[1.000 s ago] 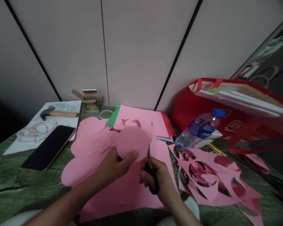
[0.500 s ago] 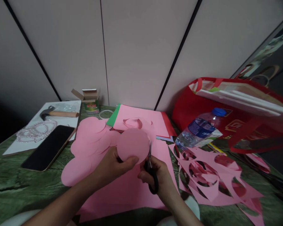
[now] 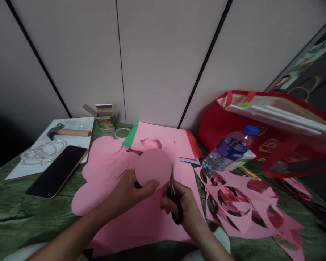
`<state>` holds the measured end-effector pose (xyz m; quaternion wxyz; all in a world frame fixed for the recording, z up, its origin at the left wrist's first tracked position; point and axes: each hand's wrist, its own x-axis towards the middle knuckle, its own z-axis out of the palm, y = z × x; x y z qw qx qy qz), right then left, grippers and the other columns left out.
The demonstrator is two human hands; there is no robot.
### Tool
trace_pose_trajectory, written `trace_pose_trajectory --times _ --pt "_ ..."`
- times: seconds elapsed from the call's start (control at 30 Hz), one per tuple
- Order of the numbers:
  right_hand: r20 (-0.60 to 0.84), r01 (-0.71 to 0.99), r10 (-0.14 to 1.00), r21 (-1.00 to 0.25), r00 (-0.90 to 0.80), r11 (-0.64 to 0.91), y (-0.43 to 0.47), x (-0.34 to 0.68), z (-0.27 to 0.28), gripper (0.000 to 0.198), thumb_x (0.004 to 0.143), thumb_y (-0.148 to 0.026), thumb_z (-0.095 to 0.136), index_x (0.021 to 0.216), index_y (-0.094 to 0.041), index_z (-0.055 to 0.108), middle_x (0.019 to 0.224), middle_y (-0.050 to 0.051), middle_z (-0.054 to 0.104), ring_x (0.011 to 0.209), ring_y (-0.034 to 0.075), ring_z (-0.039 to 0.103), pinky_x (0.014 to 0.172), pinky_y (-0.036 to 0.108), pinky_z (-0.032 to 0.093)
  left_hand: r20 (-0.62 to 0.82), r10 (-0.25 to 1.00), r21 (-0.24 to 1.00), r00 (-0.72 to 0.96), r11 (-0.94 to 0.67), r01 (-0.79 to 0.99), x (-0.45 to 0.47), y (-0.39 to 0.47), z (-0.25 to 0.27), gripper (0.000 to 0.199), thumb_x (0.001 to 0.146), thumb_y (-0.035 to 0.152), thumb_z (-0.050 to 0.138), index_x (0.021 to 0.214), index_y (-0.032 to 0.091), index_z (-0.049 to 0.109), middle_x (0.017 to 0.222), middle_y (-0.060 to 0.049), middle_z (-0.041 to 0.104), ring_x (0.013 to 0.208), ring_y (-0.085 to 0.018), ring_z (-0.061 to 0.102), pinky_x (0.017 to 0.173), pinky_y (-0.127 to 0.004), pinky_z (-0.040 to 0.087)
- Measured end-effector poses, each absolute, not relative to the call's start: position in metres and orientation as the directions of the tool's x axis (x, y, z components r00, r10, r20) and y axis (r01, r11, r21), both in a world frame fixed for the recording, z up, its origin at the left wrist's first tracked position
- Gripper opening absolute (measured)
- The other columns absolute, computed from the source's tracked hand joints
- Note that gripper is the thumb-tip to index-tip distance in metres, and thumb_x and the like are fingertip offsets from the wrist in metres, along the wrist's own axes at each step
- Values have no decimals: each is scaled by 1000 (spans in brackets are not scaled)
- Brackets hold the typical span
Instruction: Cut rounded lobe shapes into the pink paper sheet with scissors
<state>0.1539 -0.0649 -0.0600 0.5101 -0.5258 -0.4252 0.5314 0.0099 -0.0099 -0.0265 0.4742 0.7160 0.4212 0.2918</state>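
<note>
Pinched between the thumb and fingers of my left hand (image 3: 134, 194) is a round pink paper disc (image 3: 153, 167), held up over a large pink sheet (image 3: 141, 228). My right hand (image 3: 183, 199) grips black-handled scissors (image 3: 175, 203) by the handles, fingers through the loops. Their blades point up along the disc's right edge; whether they touch the paper I cannot tell. Left of my hands lie overlapping pink paper circles (image 3: 104, 165). To the right is a heap of pink paper offcuts (image 3: 244, 206) full of round holes.
Behind my hands lies a stack of coloured paper (image 3: 163, 136). A water bottle (image 3: 228, 150) leans against a red bag (image 3: 220, 116) at right. On the left are a phone (image 3: 58, 170), a hammer (image 3: 70, 132), a bead string (image 3: 45, 152) and a small open box (image 3: 104, 119).
The scissors' blades look closer together than before. The disc stays in my left hand, almost unmoved, and the view has shifted very slightly.
</note>
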Motion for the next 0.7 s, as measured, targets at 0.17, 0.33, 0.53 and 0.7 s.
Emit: trace_pose_trajectory --times 0.17,0.33,0.53,0.7 --pt "-142 -101 983 -986 112 -131 -65 155 -64 12 58 -18 60 63 -17 49 43 -7 50 39 8 45 38 18 33 -36 909 958 415 -87 275 7 -4 -25 41 71 31 54 37 19 34 34 8 28 33 -5 26 34 -21 17" --pt "-129 -161 976 -982 173 -101 -64 153 -64 12 60 -21 59 62 -18 48 41 -8 46 41 11 50 41 21 37 -80 992 987 100 93 -129 -1 24 -33 43 72 34 59 39 18 37 34 8 31 30 -4 27 33 -20 16" --pt "-46 -106 946 -994 320 -12 -62 157 -69 12 68 -26 59 66 -18 49 49 -7 46 49 11 50 51 24 42 -245 967 914 -67 207 -350 -17 60 -52 32 76 39 54 54 18 43 40 10 35 32 -4 35 34 -16 26" --pt "117 120 784 -991 609 56 -56 172 -82 24 71 -35 59 86 -19 52 71 -2 50 66 14 53 64 27 43 -420 907 841 -30 377 -388 -14 59 -54 25 81 34 49 63 17 48 46 5 49 43 -11 53 48 -25 44"
